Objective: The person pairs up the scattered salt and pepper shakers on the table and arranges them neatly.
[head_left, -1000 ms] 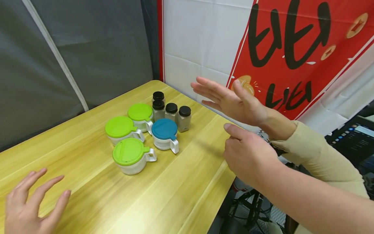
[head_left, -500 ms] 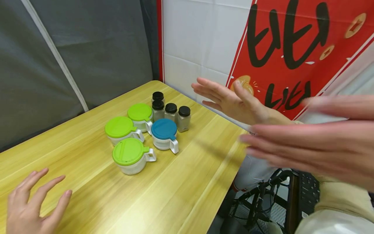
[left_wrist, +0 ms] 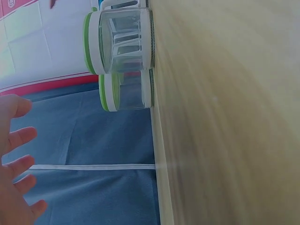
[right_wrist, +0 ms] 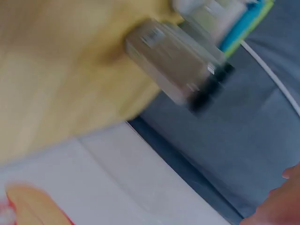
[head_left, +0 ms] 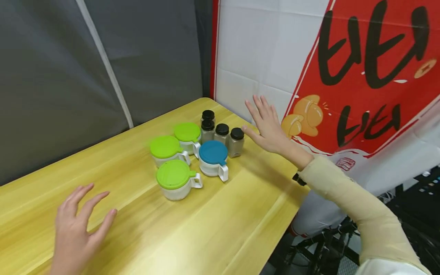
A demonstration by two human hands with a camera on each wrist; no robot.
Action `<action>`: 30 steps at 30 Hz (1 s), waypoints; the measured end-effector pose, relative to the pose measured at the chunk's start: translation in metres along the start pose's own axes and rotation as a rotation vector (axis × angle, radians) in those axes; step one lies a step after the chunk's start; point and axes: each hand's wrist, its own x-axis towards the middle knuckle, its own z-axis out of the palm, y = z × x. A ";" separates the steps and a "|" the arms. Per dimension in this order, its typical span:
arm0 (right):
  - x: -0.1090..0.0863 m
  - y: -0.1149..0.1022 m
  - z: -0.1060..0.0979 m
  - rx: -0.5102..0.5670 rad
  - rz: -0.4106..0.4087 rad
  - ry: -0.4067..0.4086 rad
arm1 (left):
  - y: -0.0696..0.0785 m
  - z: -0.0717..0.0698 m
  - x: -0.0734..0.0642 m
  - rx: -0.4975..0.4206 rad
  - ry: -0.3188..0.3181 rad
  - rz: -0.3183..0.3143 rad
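Observation:
In the head view my left hand (head_left: 80, 225) is held over the table's near left, fingers spread and slightly bent, touching nothing. My right hand (head_left: 269, 128) hovers with spread fingers just right of a square glass spice bottle (head_left: 236, 143) with a black lid; it holds nothing. More such bottles stand behind, including one bottle (head_left: 222, 133) beside it. Before them is a white-handled seasoning jar with a blue lid (head_left: 213, 156). Three green-lidded jars stand left of it, the nearest green-lidded jar (head_left: 175, 179) closest to my left hand. The right wrist view is blurred.
The wooden table (head_left: 206, 233) has its right edge beside my right forearm. A grey curtain (head_left: 62, 84) and a white-and-red printed cloth (head_left: 254, 49) hang behind it. Black stands and a keyboard-like dark object (head_left: 426, 191) lie off to the right.
Another person's hand and forearm at the right, seen earlier, have left the view. My right hand has turned more palm-down near the bottles. The head view has swung left.

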 end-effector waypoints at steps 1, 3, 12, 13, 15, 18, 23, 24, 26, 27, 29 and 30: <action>0.000 0.003 0.009 0.007 0.019 -0.015 | 0.001 0.002 -0.002 0.006 -0.020 -0.016; -0.002 0.007 0.024 0.032 0.049 -0.047 | 0.005 0.007 -0.007 0.018 -0.065 -0.049; -0.005 -0.006 0.055 0.116 0.034 -0.086 | 0.021 0.013 -0.020 0.171 -0.351 -0.182; -0.005 -0.012 0.057 0.126 0.009 -0.089 | 0.022 0.013 -0.021 0.191 -0.376 -0.190; -0.004 -0.028 0.065 0.124 -0.063 -0.092 | 0.024 0.013 -0.023 0.234 -0.409 -0.204; -0.007 -0.053 0.079 0.111 -0.193 -0.133 | 0.026 0.017 -0.025 0.268 -0.438 -0.203; -0.021 -0.079 0.100 0.054 -0.342 -0.283 | 0.029 0.026 -0.026 0.267 -0.470 -0.188; -0.025 -0.080 0.102 0.042 -0.341 -0.310 | 0.029 0.029 -0.027 0.262 -0.474 -0.185; -0.031 -0.078 0.102 0.008 -0.320 -0.342 | 0.030 0.032 -0.027 0.256 -0.479 -0.179; -0.034 -0.076 0.101 -0.003 -0.299 -0.353 | 0.030 0.034 -0.027 0.257 -0.478 -0.176; -0.038 -0.070 0.098 -0.013 -0.258 -0.361 | 0.029 0.036 -0.027 0.256 -0.478 -0.170; -0.039 -0.067 0.096 -0.020 -0.240 -0.358 | 0.028 0.037 -0.026 0.255 -0.477 -0.166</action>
